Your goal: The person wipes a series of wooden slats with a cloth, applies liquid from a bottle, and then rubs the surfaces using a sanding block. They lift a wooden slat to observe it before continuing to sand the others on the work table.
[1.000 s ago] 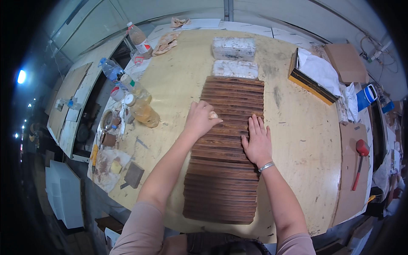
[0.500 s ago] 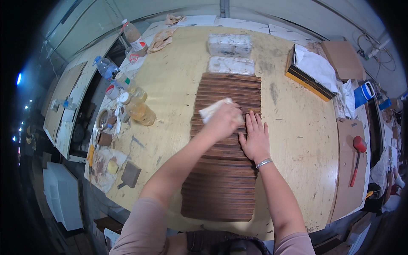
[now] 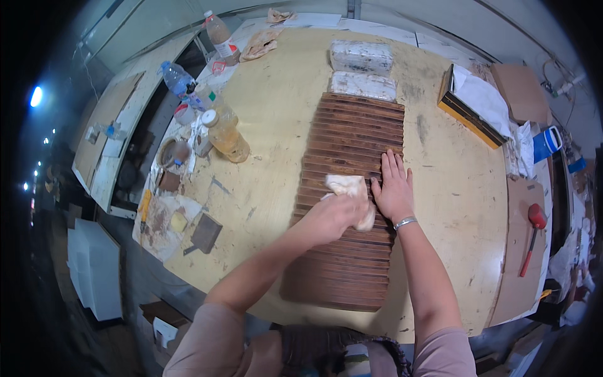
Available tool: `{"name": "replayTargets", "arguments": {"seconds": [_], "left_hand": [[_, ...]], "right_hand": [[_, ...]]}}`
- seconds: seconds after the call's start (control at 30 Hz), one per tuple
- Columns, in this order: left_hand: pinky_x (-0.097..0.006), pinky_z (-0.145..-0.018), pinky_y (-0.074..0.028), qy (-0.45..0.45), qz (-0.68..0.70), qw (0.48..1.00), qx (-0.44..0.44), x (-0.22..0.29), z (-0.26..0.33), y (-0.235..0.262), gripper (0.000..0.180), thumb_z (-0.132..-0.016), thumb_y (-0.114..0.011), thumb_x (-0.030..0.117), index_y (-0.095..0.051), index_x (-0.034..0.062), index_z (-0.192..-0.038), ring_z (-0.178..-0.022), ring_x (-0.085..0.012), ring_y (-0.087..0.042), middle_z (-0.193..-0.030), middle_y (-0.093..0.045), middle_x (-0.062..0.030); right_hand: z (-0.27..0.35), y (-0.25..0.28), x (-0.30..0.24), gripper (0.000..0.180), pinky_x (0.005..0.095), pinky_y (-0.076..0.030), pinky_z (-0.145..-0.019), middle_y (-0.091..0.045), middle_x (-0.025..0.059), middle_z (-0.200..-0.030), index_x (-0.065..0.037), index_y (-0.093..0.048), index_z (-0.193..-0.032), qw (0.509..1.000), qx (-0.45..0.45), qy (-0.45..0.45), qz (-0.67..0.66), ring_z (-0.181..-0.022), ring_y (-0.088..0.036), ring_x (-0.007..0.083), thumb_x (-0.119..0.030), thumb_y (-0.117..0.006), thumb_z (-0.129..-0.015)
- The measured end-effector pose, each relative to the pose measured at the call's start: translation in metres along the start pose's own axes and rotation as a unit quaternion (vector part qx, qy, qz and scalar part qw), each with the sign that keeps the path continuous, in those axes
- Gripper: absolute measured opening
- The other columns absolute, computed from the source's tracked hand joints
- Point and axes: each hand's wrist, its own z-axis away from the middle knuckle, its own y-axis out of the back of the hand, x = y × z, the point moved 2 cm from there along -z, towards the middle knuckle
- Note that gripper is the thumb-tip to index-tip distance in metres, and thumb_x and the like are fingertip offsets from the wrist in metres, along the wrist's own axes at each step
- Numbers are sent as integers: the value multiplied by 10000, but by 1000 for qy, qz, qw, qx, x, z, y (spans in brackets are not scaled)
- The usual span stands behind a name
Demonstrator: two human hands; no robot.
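Observation:
A dark brown ridged wooden panel (image 3: 352, 132) lies lengthwise before me, its slats running crosswise. My left hand (image 3: 339, 217), slightly smeared by motion, is closed on a cream cloth (image 3: 344, 184) pressed against the middle of the panel. Part of the cloth is hidden under the fingers. My right hand (image 3: 396, 191) rests flat on the panel's right edge, fingers stretched forward and holding nothing; a silver bracelet (image 3: 405, 222) circles that wrist. Touching the panel's far end is a white wrapped block (image 3: 363, 85), with a second wrapped block (image 3: 361, 56) behind it.
Several bottles, among them one of amber liquid (image 3: 227, 138), stand at the left of the pale table (image 3: 270, 107). Nearer are a stained cloth (image 3: 164, 220) and a flat brown block (image 3: 204, 234). A red-headed mallet (image 3: 536, 217) and an open box (image 3: 474, 103) lie at the right.
My left hand has drawn the cloth back toward me along the panel. My right hand stays flat at the panel's right edge. The whole view has shifted slightly.

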Motion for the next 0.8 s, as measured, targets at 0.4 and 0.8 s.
{"name": "replayTargets", "arguments": {"seconds": [0.4, 0.8], "left_hand": [[-408, -912, -526, 3, -43, 989, 144, 37, 5, 27, 248, -843, -610, -29, -725, 48, -1049, -1031, -300, -650, -1089, -701, -120], [-458, -1016, -392, 329, -190, 898, 222, -20, 135, 47, 268, -811, -683, 72, -739, 122, -1068, -1193, -275, -543, -1216, -655, -77]], "right_hand": [[59, -3, -17, 732, 533, -169, -1224, -238, 88, -1654, -81, -289, -1564, 999, -4, 48, 25, -1531, -198, 254, -404, -560, -966], [57, -5, -17, 713, 531, -172, -1222, -271, 87, -1641, -81, -314, -1554, 998, 33, 56, 7, -1516, -229, 270, -395, -562, -964]]}}
